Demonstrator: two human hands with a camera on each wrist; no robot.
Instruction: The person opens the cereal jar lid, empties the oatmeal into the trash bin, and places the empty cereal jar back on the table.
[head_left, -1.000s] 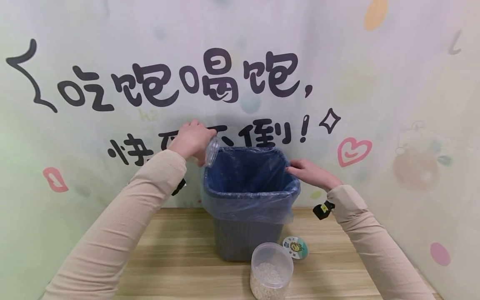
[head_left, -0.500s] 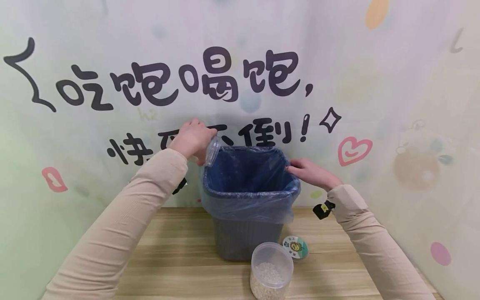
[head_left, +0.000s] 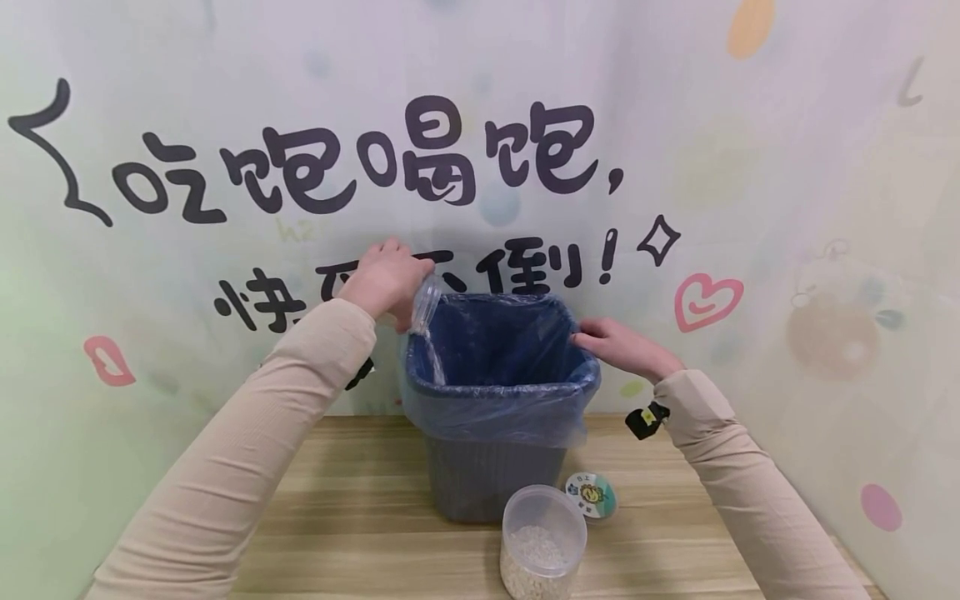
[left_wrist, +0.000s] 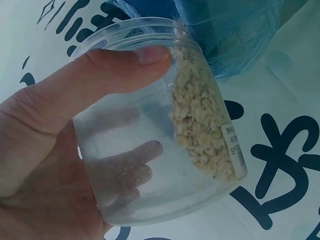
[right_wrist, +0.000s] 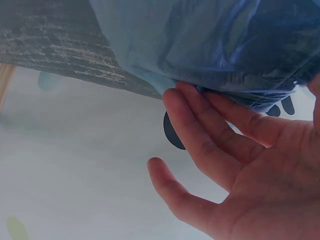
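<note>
My left hand (head_left: pixel 386 279) grips a clear plastic jar (left_wrist: pixel 165 205), tipped on its side at the left rim of a blue trash can (head_left: pixel 495 483). Rolled oats (left_wrist: pixel 200 115) lie along the jar's lower wall, and a thin stream (head_left: pixel 435 358) of them falls from its mouth into the can. A thin blue bag (head_left: pixel 502 417) lines the can and folds over its rim. At the right rim, my right hand (head_left: pixel 618 343) holds the lined edge, thumb on top; in the right wrist view several fingers (right_wrist: pixel 200 135) touch the bag from outside, one finger standing apart.
A second clear jar (head_left: pixel 542 542), uncovered and partly filled with pale flakes, stands before the can on the wooden table (head_left: pixel 337 500). A round printed lid (head_left: pixel 590 496) lies just behind it. A printed cloth backdrop (head_left: pixel 787 208) rises close behind the can.
Oats now run from the tilted jar into the can; no stream showed in the earlier frames. Both hands and the can have stayed nearly where they were.
</note>
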